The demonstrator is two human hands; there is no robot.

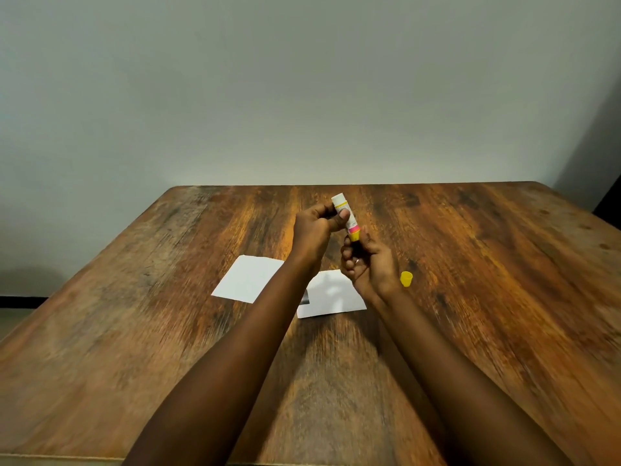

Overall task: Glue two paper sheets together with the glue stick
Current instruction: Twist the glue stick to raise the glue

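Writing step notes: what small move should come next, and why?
Probably twist the glue stick by its yellow base to raise glue: the right hand pinches that base, the left hand grips the body, and the cap lies on the table.

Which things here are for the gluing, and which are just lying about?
For the job: white glue stick with yellow base in left hand and right hand; yellow plastic cap; left white paper sheet; right white paper sheet.
Just lying about: none visible; only brown wooden table, grey wall.
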